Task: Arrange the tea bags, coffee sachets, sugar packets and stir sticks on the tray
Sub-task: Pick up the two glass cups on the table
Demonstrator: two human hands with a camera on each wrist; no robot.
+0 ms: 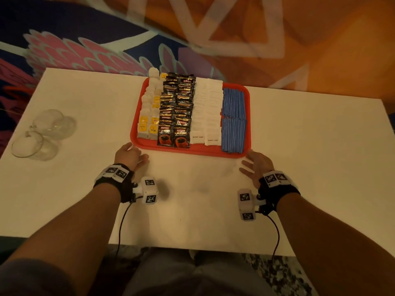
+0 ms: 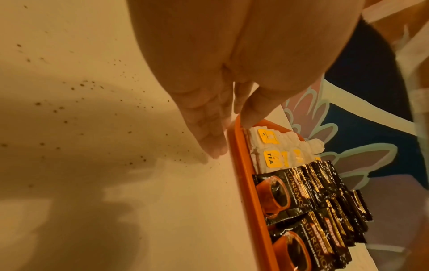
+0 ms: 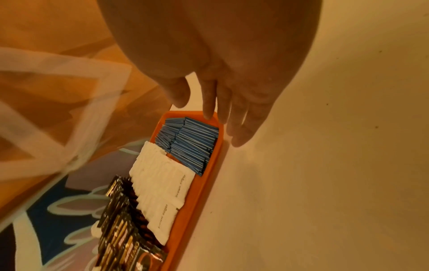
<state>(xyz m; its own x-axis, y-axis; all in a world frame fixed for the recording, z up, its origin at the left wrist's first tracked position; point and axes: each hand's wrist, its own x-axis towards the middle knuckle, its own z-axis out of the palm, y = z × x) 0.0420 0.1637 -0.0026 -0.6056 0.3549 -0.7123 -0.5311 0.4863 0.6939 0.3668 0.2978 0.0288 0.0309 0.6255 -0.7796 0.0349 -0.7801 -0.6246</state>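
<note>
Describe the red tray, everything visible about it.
The red plastic-looking rectangular tray has rounded corners and a low raised rim. It lies flat on the white table, filled with rows of tea bags, black coffee sachets, white sugar packets and blue stir sticks. The left hand and right hand are at its near corners.

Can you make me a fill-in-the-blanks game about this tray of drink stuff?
1. The tray is coloured ____.
2. The stir sticks lie at the tray's ____ end.
3. The coffee sachets sit between the sugar packets and the ____.
4. The two glass cups stand on the table beside the ____ hand.

Answers: red; right; tea bags; left
</note>
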